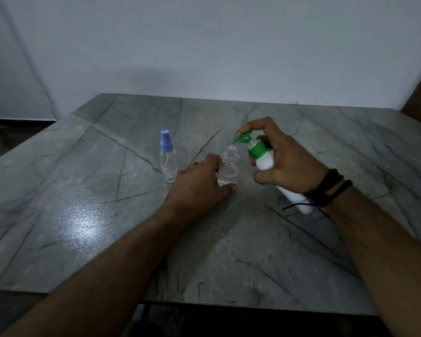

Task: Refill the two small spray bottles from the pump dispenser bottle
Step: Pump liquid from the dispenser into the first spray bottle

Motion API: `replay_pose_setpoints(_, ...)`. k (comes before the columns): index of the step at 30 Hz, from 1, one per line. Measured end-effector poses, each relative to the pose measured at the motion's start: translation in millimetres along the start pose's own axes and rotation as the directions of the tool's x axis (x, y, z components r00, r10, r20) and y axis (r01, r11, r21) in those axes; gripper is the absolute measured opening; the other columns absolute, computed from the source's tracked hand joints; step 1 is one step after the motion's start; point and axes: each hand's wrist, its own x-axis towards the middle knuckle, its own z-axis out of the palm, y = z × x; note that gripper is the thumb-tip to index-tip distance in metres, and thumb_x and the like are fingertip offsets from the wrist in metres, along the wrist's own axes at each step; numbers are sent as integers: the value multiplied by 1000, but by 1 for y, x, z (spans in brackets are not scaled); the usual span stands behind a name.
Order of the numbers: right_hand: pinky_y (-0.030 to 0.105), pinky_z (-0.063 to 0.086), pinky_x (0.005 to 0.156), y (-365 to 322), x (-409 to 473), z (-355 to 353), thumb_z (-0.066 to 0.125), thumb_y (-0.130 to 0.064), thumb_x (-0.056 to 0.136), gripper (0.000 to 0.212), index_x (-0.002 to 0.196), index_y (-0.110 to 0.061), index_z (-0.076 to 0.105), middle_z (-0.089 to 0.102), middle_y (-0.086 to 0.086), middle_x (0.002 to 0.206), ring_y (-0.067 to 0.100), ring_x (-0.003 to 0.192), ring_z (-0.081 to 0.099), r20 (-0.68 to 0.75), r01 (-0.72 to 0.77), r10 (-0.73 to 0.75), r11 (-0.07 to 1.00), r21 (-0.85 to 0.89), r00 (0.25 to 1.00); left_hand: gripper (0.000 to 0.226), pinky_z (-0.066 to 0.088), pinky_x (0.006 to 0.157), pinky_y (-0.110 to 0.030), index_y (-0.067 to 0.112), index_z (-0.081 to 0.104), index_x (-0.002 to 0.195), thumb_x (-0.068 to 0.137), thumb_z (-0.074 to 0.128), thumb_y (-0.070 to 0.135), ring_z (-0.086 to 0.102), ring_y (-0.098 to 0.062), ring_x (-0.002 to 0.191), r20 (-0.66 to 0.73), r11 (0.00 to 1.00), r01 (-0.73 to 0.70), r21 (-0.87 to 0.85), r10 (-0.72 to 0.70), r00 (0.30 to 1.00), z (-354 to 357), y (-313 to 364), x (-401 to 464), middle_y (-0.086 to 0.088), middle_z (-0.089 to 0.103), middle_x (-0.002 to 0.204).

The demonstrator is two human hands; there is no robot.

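Observation:
A clear small spray bottle (229, 166) with its cap off stands upright on the grey marble table (107, 190), with some clear liquid in its lower part. My left hand (199, 186) grips it from the left side. My right hand (284, 161) holds the white pump dispenser bottle (265, 161) tilted to the left, a finger resting on its green pump head (243, 137). The green nozzle tip sits right above the open neck. A second clear spray bottle (168, 164) with a blue spray cap stands upright to the left, untouched.
A pale wall rises behind the table's far edge. The table's front edge runs across the bottom of the view, with dark floor below. Black cords are wrapped around my right wrist (328, 188).

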Motion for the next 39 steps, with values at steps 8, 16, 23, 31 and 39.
replay_pose_setpoints(8, 36, 53, 71, -1, 0, 2, 72, -13, 65, 77, 135, -29, 45, 64, 1, 82, 19, 74, 65, 11, -2, 2, 1000, 1, 1000, 59, 45, 99, -46, 24, 42, 128, 82, 68, 49, 56, -18, 112, 3, 1000, 11, 15, -11, 1000, 1, 0, 1, 0, 56, 130)
replay_pose_setpoints(16, 45, 53, 73, -2, 0, 0, 71, -11, 64, 71, 127, -30, 45, 64, 2, 82, 23, 75, 65, 27, -15, 14, 1000, 4, 1000, 60, 47, 96, -45, 26, 43, 125, 79, 68, 55, 57, -16, 110, -40, 998, -7, 56, 9, 999, 3, -2, 0, 3, 59, 127)
replay_pose_setpoints(23, 46, 54, 73, -2, 0, 2, 72, -12, 64, 76, 133, -29, 45, 64, 4, 81, 26, 75, 65, 16, -8, 8, 1000, -1, 1000, 62, 46, 99, -45, 25, 42, 128, 80, 69, 52, 56, -17, 113, -17, 999, -1, 42, 2, 1000, 2, -2, 1, 2, 57, 130)
replay_pose_setpoints(31, 40, 54, 72, -1, 0, 2, 72, -13, 65, 74, 131, -31, 45, 65, 3, 82, 22, 74, 65, 16, -12, 12, 1000, -4, 1000, 62, 46, 99, -45, 25, 42, 128, 79, 69, 53, 56, -16, 112, -22, 1000, 5, 30, -4, 1000, 3, -2, 2, 2, 57, 130)
replay_pose_setpoints(39, 35, 53, 70, 0, 1, 1, 72, -12, 65, 73, 131, -28, 45, 64, 2, 81, 22, 74, 65, 9, 5, -5, 1000, -5, 1000, 61, 46, 99, -46, 24, 42, 128, 81, 68, 51, 56, -18, 112, -5, 1000, 5, 14, -5, 1000, 2, -2, 2, 1, 57, 130)
